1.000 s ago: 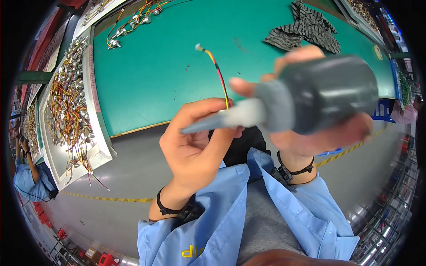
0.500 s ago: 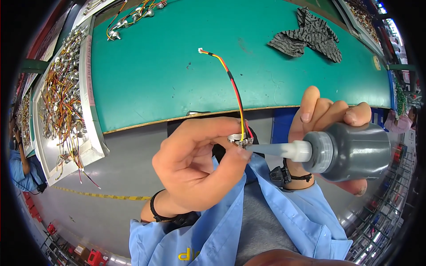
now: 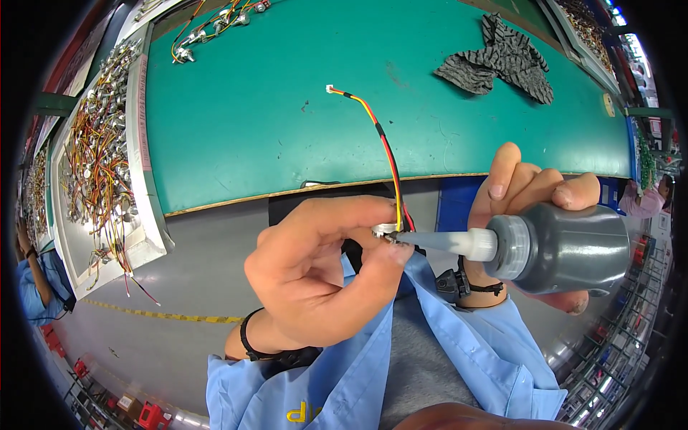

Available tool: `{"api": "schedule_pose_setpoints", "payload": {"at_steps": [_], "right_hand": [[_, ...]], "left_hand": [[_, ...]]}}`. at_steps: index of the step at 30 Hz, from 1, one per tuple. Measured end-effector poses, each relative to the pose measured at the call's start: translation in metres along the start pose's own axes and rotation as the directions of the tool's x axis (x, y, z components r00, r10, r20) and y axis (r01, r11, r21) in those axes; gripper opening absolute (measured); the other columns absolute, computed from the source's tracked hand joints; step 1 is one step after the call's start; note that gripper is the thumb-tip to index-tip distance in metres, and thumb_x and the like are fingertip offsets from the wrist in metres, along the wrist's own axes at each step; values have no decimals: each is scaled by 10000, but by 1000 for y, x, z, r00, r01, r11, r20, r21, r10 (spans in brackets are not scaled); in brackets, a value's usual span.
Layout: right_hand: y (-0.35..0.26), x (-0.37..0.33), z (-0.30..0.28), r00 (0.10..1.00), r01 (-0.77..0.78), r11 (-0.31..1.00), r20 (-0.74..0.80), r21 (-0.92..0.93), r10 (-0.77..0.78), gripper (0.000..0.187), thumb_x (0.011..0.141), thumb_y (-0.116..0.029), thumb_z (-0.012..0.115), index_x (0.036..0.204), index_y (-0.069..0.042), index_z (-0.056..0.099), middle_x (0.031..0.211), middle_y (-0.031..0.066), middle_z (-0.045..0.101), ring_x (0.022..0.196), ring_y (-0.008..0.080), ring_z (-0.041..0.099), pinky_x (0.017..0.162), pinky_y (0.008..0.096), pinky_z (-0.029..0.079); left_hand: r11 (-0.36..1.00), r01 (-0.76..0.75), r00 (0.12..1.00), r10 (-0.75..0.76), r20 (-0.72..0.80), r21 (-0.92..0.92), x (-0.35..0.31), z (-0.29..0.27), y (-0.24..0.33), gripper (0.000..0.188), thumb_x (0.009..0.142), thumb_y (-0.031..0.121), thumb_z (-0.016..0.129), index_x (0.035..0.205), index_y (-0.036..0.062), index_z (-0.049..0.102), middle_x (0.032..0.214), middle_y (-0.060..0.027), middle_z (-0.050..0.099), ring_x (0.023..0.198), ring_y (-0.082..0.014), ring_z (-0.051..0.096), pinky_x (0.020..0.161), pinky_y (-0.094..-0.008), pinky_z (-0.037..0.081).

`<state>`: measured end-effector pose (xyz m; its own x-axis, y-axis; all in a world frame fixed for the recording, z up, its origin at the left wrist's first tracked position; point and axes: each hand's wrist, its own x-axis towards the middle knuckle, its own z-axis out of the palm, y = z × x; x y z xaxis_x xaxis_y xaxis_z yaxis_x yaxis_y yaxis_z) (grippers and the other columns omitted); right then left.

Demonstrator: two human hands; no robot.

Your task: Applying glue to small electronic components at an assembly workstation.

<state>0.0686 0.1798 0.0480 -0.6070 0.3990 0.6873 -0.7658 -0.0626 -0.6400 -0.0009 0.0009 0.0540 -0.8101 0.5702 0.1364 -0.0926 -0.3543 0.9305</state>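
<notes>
Between the thumb and forefinger of my left hand [image 3: 322,269] is a small round metal potentiometer-like part [image 3: 387,230]. Red, yellow and black wires [image 3: 393,161] rise from it and end in a small white plug [image 3: 330,89] above the table. My right hand [image 3: 527,186] is closed around a dark grey squeeze bottle [image 3: 573,247], which lies on its side in the grip. Its tapered nozzle [image 3: 437,241] points left, and the tip meets the wired part by my left thumb. My fingers partly hide the part.
A green-topped table [image 3: 251,129] stretches across in front of me. A crumpled striped cloth [image 3: 502,57] lies at its far right, several wired parts [image 3: 215,29] at the far left. A white tray [image 3: 154,222] heaped with wired parts stands left. Another person's blue sleeve [image 3: 39,283] shows at the left edge.
The wired part has shifted slightly right, and its plug has swung a little right and nearer to me. The bottle has moved slightly left and down, its nozzle still at the part.
</notes>
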Motion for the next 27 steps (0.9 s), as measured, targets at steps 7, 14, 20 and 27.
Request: {"api": "schedule_pose_setpoints", "payload": {"at_steps": [7, 14, 20, 27], "right_hand": [[1, 1, -1, 1000, 11, 1000, -6, -19, -11, 747, 643, -604, 718, 1027, -9, 480, 574, 3, 408, 470, 123, 361, 616, 299, 336], [1, -1, -2, 1000, 27, 999, 2, -45, -27, 735, 666, -596, 699, 1035, -2, 472, 567, 11, 418, 453, 127, 366, 607, 296, 343], [-2, -1, -4, 999, 39, 996, 13, -76, -39, 733, 674, -597, 688, 1040, -2, 468, 560, 17, 429, 453, 128, 382, 605, 295, 352], [-2, -3, -2, 999, 21, 994, -24, -105, -23, 727, 687, -601, 669, 1041, 0, 468, 555, 21, 429, 448, 131, 383, 589, 282, 369]], "left_hand": [[1000, -3, 1000, 3, 5, 10, 0, 0, -1, 295, 690, -144, 636, 977, -123, 574, 723, -112, 631, 618, -116, 612, 572, -218, 460], [1000, 21, 1000, -21, -10, 17, -1, 1, 1, 286, 699, -140, 632, 978, -126, 572, 718, -112, 631, 622, -115, 612, 572, -219, 464], [1000, 14, 999, -14, -43, -19, 1, 5, 0, 270, 714, -129, 629, 977, -130, 571, 722, -120, 637, 630, -118, 614, 570, -214, 470], [1000, 4, 999, -5, -34, -12, 1, 4, -2, 262, 722, -122, 629, 976, -135, 568, 738, -132, 644, 643, -120, 617, 565, -208, 476]]}}
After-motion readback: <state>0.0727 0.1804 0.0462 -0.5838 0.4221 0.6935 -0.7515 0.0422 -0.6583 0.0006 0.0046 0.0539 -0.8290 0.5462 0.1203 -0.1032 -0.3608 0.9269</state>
